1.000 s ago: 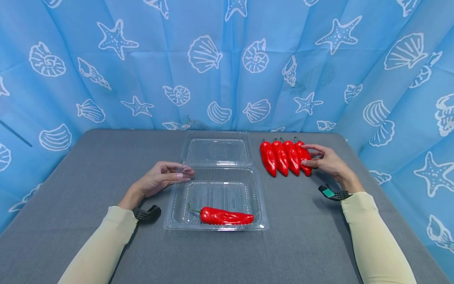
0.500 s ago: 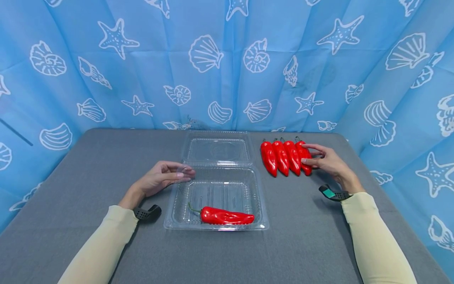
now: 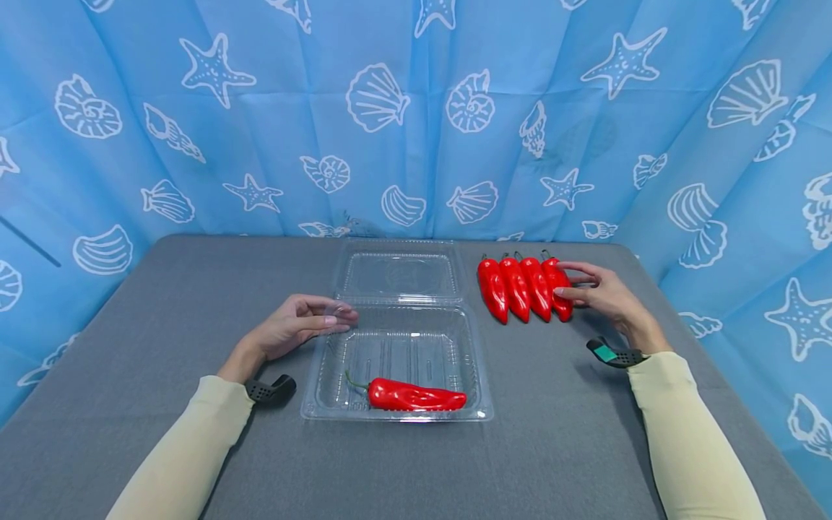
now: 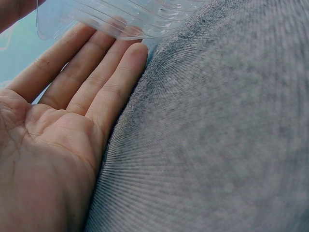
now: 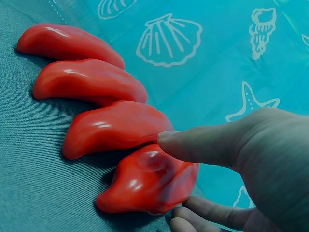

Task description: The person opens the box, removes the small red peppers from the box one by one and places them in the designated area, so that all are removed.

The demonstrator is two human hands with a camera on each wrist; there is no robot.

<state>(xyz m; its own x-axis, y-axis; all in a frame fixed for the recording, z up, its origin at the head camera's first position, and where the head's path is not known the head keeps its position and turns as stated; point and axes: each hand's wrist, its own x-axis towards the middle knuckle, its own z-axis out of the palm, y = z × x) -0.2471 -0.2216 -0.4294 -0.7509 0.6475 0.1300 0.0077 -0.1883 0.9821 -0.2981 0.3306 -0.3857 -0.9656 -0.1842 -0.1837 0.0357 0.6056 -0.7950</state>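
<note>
In the head view, a clear plastic clamshell box [image 3: 481, 375] lies with its lid folded back. One red pepper [image 3: 416, 396] with a green stem lies along its front side. My left hand [image 3: 295, 328] is at the box's left side, its fingers extended against the clear wall; the left wrist view shows the fingertips behind the ribbed plastic. Several red peppers [image 3: 492, 290] stand in a row to the right of the box. Around the rightmost pepper [image 5: 149, 181] my right hand [image 3: 607, 296] has its thumb on one side and fingers on the other, pinching it.
A grey cloth-covered table [image 3: 390, 469] bears everything. The box's open lid [image 3: 398, 274] reaches toward the table's back edge. A blue curtain [image 3: 416, 159] with white shell and starfish prints hangs behind and along both sides.
Hardly anything differs. My right hand has shifted very slightly to the right at the rightmost pepper; the left hand and the box keep their places.
</note>
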